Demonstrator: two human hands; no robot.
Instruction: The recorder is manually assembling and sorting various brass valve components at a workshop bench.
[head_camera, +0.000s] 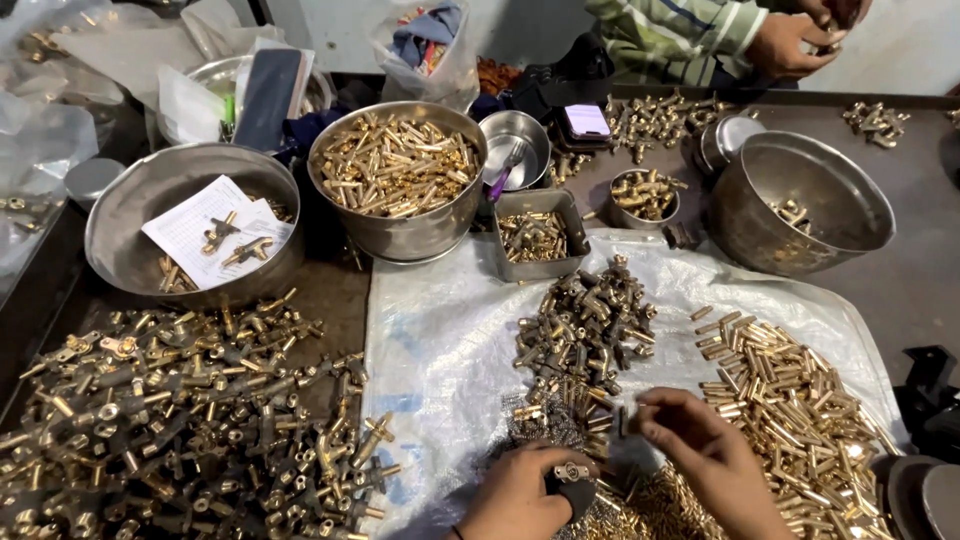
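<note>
Brass fittings cover the dark counter (930, 200) in front of me. My left hand (520, 495) has its grip closed around a small brass T-shaped valve body (572, 471), held low at the near edge over the clear plastic sheet (440, 340). My right hand (700, 450) pinches a thin dark pin-like piece (622, 420) just above and right of that fitting, fingertips closed on it. Between the hands and beyond them lies a heap of darker assembled brass fittings (585, 325); a pile of short brass rods (790, 400) sits to the right. To do this well, I judge the fitting should be kept steady, its opening turned toward the right hand, and the small piece lined up straight. Across the counter, another person's hands (790, 40) work on their own parts.
</note>
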